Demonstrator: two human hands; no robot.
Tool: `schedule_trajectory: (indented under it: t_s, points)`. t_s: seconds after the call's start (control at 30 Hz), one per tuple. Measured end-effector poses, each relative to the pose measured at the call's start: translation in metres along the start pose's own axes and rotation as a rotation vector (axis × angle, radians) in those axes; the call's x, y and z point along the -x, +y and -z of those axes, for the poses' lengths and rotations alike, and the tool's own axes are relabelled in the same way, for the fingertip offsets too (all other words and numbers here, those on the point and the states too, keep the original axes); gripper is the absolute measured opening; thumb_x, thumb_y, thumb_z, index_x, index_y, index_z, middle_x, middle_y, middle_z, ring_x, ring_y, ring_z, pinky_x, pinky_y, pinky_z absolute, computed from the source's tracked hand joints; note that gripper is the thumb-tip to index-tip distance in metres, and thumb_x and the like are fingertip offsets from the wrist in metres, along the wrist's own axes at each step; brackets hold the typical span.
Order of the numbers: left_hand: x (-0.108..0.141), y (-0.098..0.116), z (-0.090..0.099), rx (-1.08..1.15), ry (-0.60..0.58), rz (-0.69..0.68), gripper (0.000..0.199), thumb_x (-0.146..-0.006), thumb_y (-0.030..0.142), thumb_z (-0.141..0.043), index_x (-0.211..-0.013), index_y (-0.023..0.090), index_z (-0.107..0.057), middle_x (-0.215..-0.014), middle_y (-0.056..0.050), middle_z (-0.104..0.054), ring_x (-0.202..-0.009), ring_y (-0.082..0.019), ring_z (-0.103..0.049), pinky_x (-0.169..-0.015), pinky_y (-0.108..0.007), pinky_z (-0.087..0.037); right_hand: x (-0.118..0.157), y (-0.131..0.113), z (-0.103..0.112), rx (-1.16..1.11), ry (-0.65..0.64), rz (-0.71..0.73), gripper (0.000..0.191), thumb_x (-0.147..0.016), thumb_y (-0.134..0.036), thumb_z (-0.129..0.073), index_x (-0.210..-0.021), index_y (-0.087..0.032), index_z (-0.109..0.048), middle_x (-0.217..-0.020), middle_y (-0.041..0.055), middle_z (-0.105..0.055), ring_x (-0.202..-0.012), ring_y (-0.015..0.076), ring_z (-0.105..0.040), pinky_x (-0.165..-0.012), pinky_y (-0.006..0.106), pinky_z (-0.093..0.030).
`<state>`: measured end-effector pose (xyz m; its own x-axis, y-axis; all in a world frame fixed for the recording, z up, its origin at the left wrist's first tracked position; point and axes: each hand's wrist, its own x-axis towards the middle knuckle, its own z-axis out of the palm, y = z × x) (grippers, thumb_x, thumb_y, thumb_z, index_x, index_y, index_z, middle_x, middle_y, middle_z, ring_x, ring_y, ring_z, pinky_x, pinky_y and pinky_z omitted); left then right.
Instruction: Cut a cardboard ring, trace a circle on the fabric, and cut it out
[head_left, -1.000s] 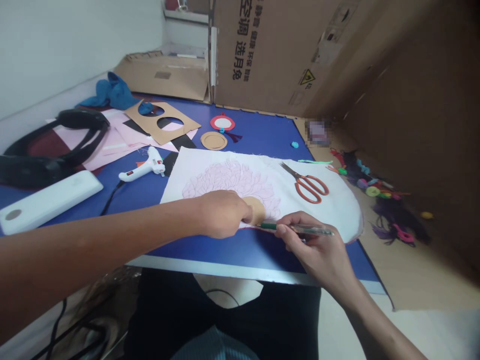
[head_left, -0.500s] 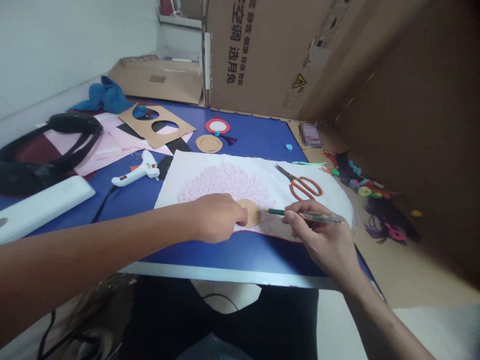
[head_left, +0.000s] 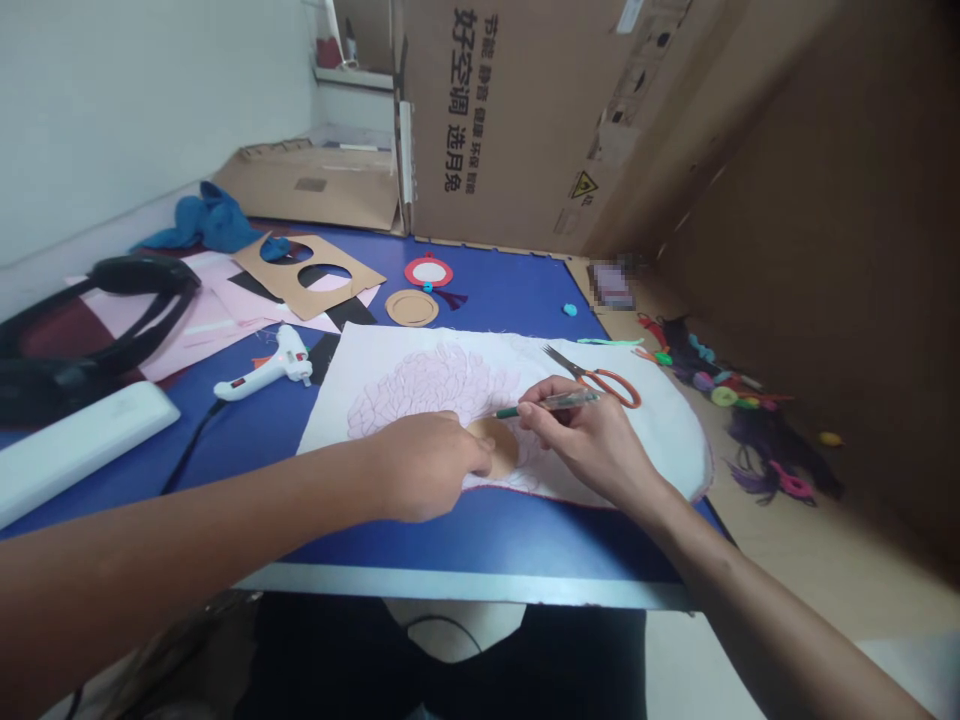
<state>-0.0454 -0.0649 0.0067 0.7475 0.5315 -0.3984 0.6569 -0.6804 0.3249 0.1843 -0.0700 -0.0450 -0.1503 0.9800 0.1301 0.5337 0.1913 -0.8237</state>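
A tan cardboard disc (head_left: 504, 452) lies flat on white cloth (head_left: 667, 440) printed with a pale pink flower (head_left: 420, 390). My left hand (head_left: 427, 465) presses the disc at its left side, fingertips down and the other fingers folded. Between the thumb and fingers of my right hand (head_left: 581, 425) is a slim pen (head_left: 551, 403) with a green front end. Its tip points left and sits at the disc's upper edge; whether it touches the cloth I cannot tell. Orange-handled scissors (head_left: 600, 380) rest on the cloth just behind my right hand.
A white glue gun (head_left: 266, 370), headphones (head_left: 142, 280) and a long white case (head_left: 90, 445) stand left. Behind the cloth lie a cardboard sheet with oval holes (head_left: 300, 285), a cardboard oval (head_left: 412, 308) and a red-rimmed pendant (head_left: 429, 270). Beads and tassels (head_left: 750, 420) are at right.
My right hand has moved left with the pen, bringing the tip from beside the disc to its upper edge. My left hand stays on the disc. The view has tilted up slightly.
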Motion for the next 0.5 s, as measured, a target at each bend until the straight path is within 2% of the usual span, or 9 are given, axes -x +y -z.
schedule_trajectory:
  t_s: [0.17,0.3,0.5]
  points:
    - [-0.001,-0.0014,-0.0009,-0.006,0.015,-0.023,0.03,-0.082,0.001,-0.058,-0.099,0.021,-0.075,-0.109,-0.005,-0.078,-0.094,-0.024,-0.065,-0.08,-0.035,-0.043,0.0012,-0.0003,0.0021,0.044,-0.017,0.01,0.024,-0.1,-0.038,-0.068,-0.09,-0.018,-0.075,-0.077,0.0013,-0.072,-0.06,0.0134,-0.055,-0.055,0.028,-0.038]
    - [-0.0006,-0.0037,-0.0026,0.02,0.017,0.0,0.029,-0.081,0.002,-0.061,-0.098,0.022,-0.074,-0.1,-0.005,-0.077,-0.094,-0.025,-0.065,-0.078,-0.034,-0.042,0.0017,0.0003,0.0024,0.056,-0.019,0.007,0.025,-0.101,-0.039,-0.067,-0.09,-0.018,-0.075,-0.074,0.0012,-0.071,-0.06,0.0141,-0.055,-0.056,0.029,-0.037]
    - [0.0001,-0.0029,-0.0023,0.032,0.01,0.018,0.032,-0.084,0.004,-0.06,-0.104,0.023,-0.076,-0.098,-0.005,-0.075,-0.095,-0.025,-0.065,-0.076,-0.033,-0.041,0.0058,0.002,0.0047,0.058,-0.005,0.001,0.025,-0.1,-0.039,-0.067,-0.088,-0.018,-0.075,-0.077,0.0017,-0.072,-0.059,0.0139,-0.055,-0.055,0.029,-0.037]
